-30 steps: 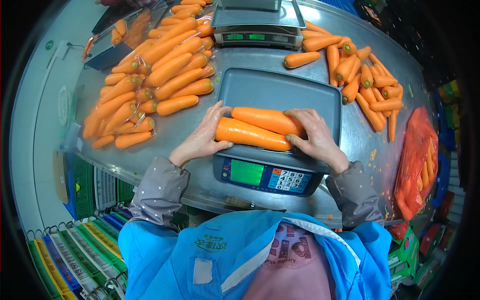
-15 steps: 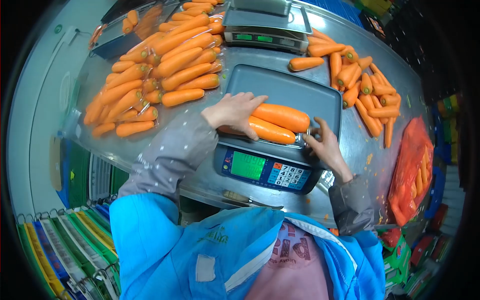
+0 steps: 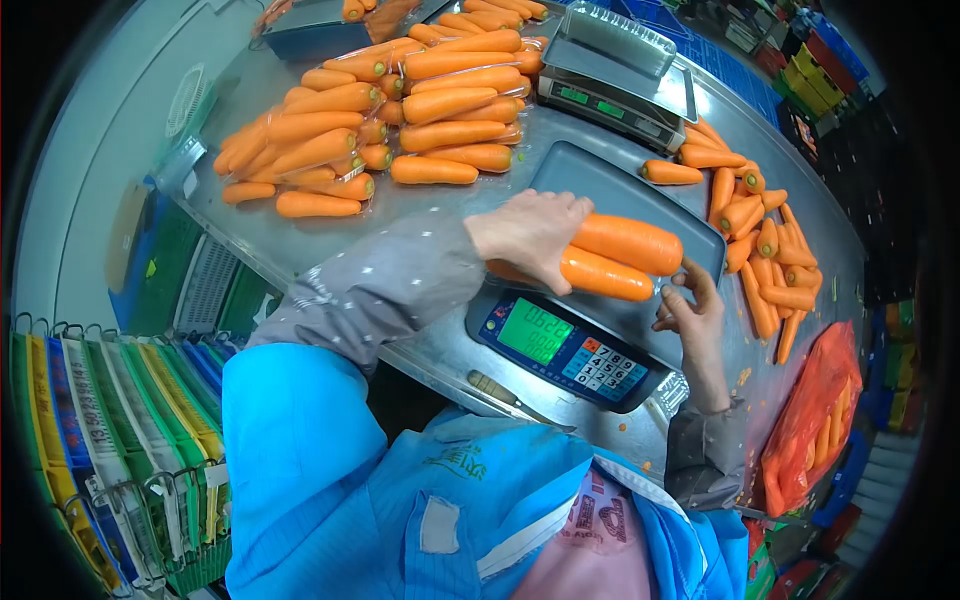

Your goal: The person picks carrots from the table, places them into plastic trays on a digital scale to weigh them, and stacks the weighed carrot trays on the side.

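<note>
My left hand [image 3: 535, 235] is wrapped over a few large carrots [image 3: 630, 243] above the grey weighing plate [image 3: 625, 185] of a digital scale. Two thick carrot ends stick out to its right, and another carrot shows in part under the palm. Near those ends is my right hand [image 3: 697, 315], its fingers loosely bent and apart; nothing shows in them. Whether its fingertips touch the carrots is unclear. Below, the scale's green display [image 3: 536, 330] is lit beside its keypad [image 3: 606, 367].
Packed carrots in clear wrap [image 3: 460, 105] lie at the back left. Loose carrots [image 3: 770, 240] are heaped at the right, near a red mesh bag [image 3: 815, 420]. A second scale [image 3: 615, 100] bears clear trays [image 3: 620, 38]. A knife [image 3: 515, 400] lies at the table's near edge.
The view has turned, so the table's things appear shifted. My left hand still grips the carrots, and my right hand stays by their ends. The digits on the scale's display differ.
</note>
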